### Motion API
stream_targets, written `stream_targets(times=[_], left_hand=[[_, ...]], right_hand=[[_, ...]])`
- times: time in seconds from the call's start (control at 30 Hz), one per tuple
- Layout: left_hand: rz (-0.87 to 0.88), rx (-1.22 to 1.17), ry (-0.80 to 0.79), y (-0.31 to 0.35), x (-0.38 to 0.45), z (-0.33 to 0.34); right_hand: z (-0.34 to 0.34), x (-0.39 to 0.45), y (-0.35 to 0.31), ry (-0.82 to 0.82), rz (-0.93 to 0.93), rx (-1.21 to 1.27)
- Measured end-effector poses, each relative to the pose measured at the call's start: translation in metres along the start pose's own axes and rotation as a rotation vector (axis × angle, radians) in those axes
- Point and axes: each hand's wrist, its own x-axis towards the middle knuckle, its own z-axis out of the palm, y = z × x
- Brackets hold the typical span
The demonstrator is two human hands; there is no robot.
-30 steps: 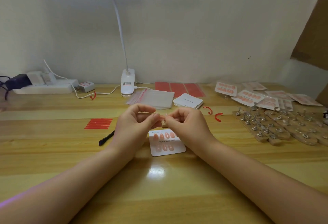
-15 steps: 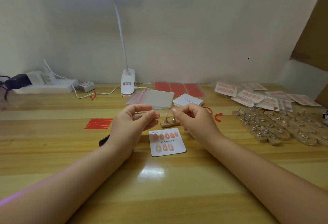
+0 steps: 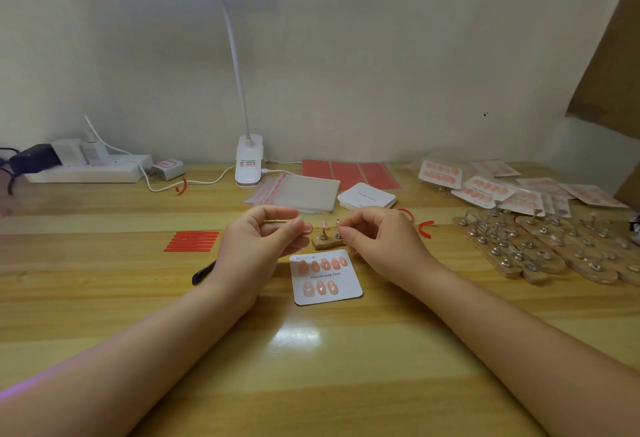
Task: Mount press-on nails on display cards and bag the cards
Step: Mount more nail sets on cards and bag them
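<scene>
— Where is the display card (image 3: 327,276) right now?

— Flat on the bench (image 3: 346,350), between the two wrists, just in front of the hands. It reads "Handmade Nail" and carries five pink nails in its upper row and three in the lower row.

— And the hands?

— Both hover above the bench behind the card. The left hand (image 3: 258,242) has its fingers curled with thumb and forefinger brought together at the tips; something pink shows at the fingertip, but I cannot tell whether it pinches a nail. The right hand (image 3: 379,242) is curled too, its thumb and forefinger closing on the right-hand peg of a small wooden holder (image 3: 327,242).

— What stands on that holder?

— Two metal pegs. The left peg bears a pink nail (image 3: 324,225); the top of the right one sits at the right fingertips, too small to read.

— Anything else nearby?

— A stack of clear bags (image 3: 298,192) and a stack of blank cards (image 3: 367,196) lie behind the hands. Red adhesive strips (image 3: 192,241) and a black pen (image 3: 204,272) lie to the left. At the right are bagged cards (image 3: 485,187) and several wooden holders (image 3: 540,249) with bare pegs. A white clip lamp (image 3: 248,163) stands at the back, a power strip (image 3: 86,168) to its left.
</scene>
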Motion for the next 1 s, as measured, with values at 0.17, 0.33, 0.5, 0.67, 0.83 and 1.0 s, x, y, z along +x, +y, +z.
stream_targets(times=[0.17, 0.33, 0.5, 0.67, 0.83, 1.0], left_hand=[[0.002, -0.016, -0.011, -0.001, 0.0, 0.0], [0.023, 0.011, -0.011, -0.001, -0.001, 0.0], [0.046, 0.053, -0.016, -0.001, -0.001, 0.001], [0.081, 0.077, -0.018, -0.002, -0.002, 0.001], [0.11, 0.091, -0.014, -0.002, -0.003, 0.001], [0.109, 0.068, -0.02, -0.002, -0.003, 0.001]], right_hand=[[0.001, -0.002, 0.001, 0.026, -0.043, 0.045], [0.001, -0.003, -0.003, 0.061, -0.072, 0.008], [0.0, -0.004, -0.011, 0.092, -0.029, 0.038], [0.003, -0.006, -0.011, 0.054, -0.059, 0.069], [0.003, -0.004, -0.009, 0.05, -0.065, 0.18], [0.008, -0.008, -0.011, 0.014, -0.172, 0.157]])
